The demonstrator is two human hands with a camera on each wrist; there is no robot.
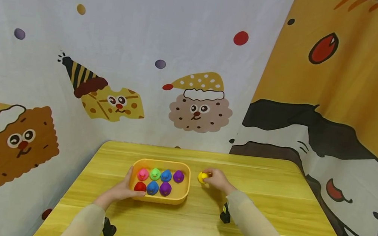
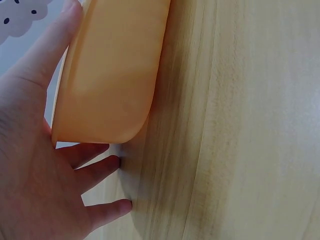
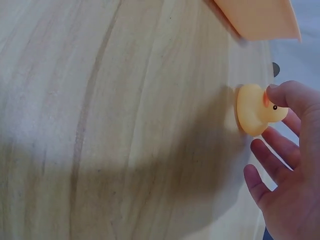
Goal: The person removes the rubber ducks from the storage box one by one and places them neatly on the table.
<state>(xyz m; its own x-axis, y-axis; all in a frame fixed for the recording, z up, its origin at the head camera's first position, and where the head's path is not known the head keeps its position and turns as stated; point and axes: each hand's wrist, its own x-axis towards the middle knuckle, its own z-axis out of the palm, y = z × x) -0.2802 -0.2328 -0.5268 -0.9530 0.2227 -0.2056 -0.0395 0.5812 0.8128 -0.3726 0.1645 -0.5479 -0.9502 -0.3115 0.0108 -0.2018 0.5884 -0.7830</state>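
Duck [image 3: 252, 110], yellow, is on the table [image 1: 269, 207], just right of the tray [image 1: 159, 200]. Your right hand [image 1: 219, 180] pinches it by the head, thumb at the bill side and a finger behind; the other fingers stand spread and clear.

Finding one: the hold is high and narrow. The head looks smooth and rounded, so a weak or uneven pinch would probably let the duck turn or slip. Pressing from one side could tip it.

Finding two: your left hand [image 1: 123, 191] holds the near left corner of the tray, thumb along the near rim, fingers about the left end. Should that hand pull or push down, the tray may skid or tilt and its seven toys roll together.

Finding three: your left thumb lies close by the red duck [image 1: 140, 186]; a careless shift there could knock it.

Finding four: the far row runs up to the purple duck [image 1: 178, 176] near the right end. A bare patch shows at the near right, beside the other purple one [image 1: 165, 189]. Your right hand, carried low over the right rim, would risk catching it or jostling these two.
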